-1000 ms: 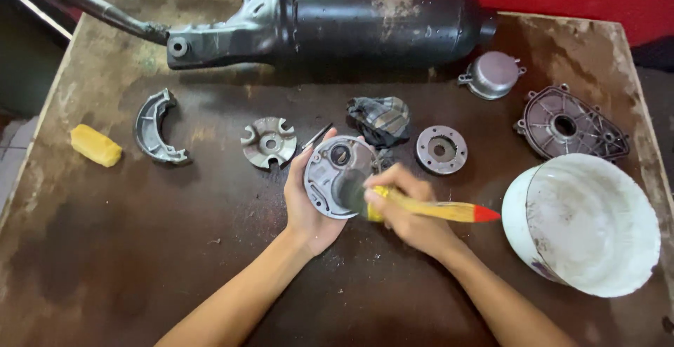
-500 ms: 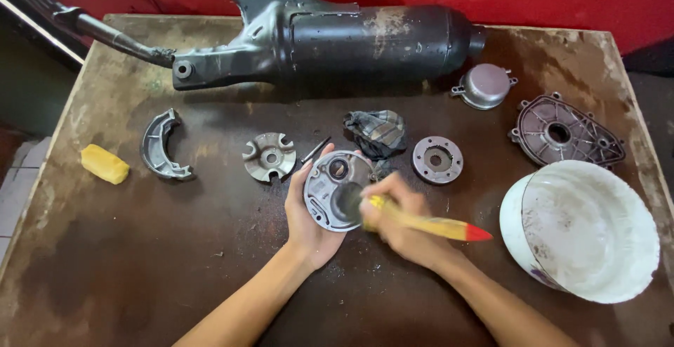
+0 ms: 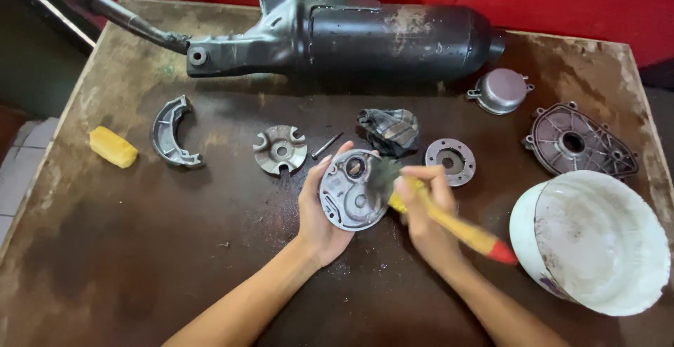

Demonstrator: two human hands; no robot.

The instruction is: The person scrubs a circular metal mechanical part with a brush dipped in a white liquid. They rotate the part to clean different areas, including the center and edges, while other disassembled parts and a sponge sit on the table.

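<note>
Since the frame approx. 1 s back, brush (image 3: pixel 435 210) has swung: bristles were low on the plate face, now up at its upper right edge, handle angled down-right w/ the red tip lower. View also shifted a little; bench items sit as they did.

Left hand (image 3: pixel 319 217) cups the round metal cover plate (image 3: pixel 353 190) from behind, fingers wrapped on its left rim, face tilted toward me. I judge that's so the recesses stay visible and open to the bristles. Plate is held just above the bench (image 3: pixel 140 249), centre of view.

Right hand (image 3: pixel 425 210) is closed round the yellow handle near the ferrule, a short grip, prob. for control.

Around: dark rag (image 3: pixel 390 131) just behind the plate, slotted disc (image 3: pixel 281 149) and small pin (image 3: pixel 326 146) to its left, ring-shaped part (image 3: pixel 450 161) to its right. White bucket (image 3: pixel 597 241) near the right forearm. Brake shoe (image 3: pixel 170 135) and yellow block (image 3: pixel 112 147) well apart at left. Black exhaust muffler (image 3: pixel 351 34) along the far edge; domed cap (image 3: pixel 500 90) and flat casing cover (image 3: pixel 579 143) at far right.
</note>
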